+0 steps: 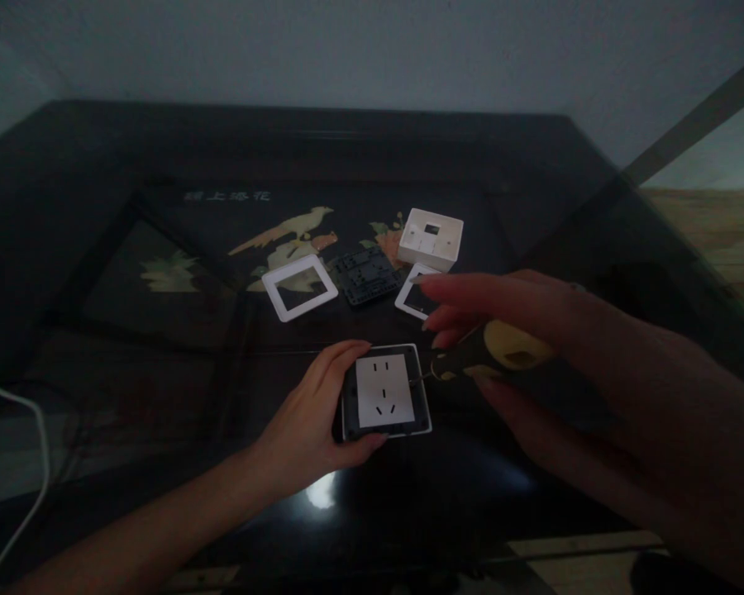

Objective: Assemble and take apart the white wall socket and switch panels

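Observation:
A wall socket (384, 390) with a white slotted centre and a dark surround lies near the front of the glossy dark table. My left hand (319, 409) grips it from the left, fingers at its top edge and thumb at its bottom edge. My right hand (533, 347) is closed round the yellow and black handle of a screwdriver (484, 351). The thin shaft points left, its tip at the right side of the white centre. Whether the tip sits in a screw cannot be made out.
Behind the socket lie a white frame (273, 289), a dark socket insert (365, 277), another white frame (406, 299) partly hidden by my right fingers, and a white box (431, 240). A white cable (45, 446) hangs at the left.

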`<action>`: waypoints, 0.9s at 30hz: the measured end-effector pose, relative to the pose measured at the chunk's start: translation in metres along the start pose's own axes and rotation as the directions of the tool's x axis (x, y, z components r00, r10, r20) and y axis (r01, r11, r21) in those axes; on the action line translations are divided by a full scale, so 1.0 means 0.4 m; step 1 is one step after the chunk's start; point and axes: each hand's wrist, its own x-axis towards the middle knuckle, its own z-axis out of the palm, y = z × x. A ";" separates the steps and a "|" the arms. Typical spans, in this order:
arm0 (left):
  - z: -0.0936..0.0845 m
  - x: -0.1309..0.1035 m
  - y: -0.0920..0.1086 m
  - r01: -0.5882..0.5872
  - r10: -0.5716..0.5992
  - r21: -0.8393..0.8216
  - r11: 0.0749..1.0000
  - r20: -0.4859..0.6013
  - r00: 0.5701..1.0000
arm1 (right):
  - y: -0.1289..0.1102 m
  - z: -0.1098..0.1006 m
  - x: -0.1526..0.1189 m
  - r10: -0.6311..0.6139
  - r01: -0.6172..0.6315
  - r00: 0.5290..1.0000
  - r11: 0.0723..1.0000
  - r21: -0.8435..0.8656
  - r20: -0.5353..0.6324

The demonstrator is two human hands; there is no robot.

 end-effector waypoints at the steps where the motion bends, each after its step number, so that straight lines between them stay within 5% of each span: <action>1: 0.001 0.000 0.000 0.003 -0.003 0.001 1.000 -0.001 1.000 | 0.002 -0.007 -0.004 0.013 -0.013 1.000 1.000 0.011 0.020; 4: 0.002 0.001 -0.001 -0.003 0.003 0.002 1.000 0.001 1.000 | 0.005 -0.019 -0.011 0.022 -0.023 0.999 1.000 0.009 0.043; 8: 0.001 0.000 -0.005 -0.013 0.013 0.030 0.999 0.002 1.000 | 0.000 -0.004 0.006 -0.040 0.042 0.997 0.999 0.030 -0.066; 15: -0.001 -0.002 -0.005 -0.030 0.030 0.020 0.999 -0.010 0.999 | 0.002 0.024 0.022 0.024 0.002 0.989 0.984 0.177 -0.147; 24: -0.004 0.003 0.001 -0.006 0.005 0.005 1.000 0.017 1.000 | -0.008 -0.010 0.020 -0.012 0.019 0.996 0.997 0.078 -0.089; 27: -0.003 0.001 0.000 -0.012 0.011 0.019 1.000 0.018 1.000 | 0.002 0.008 0.011 -0.025 0.032 0.983 0.999 0.037 -0.181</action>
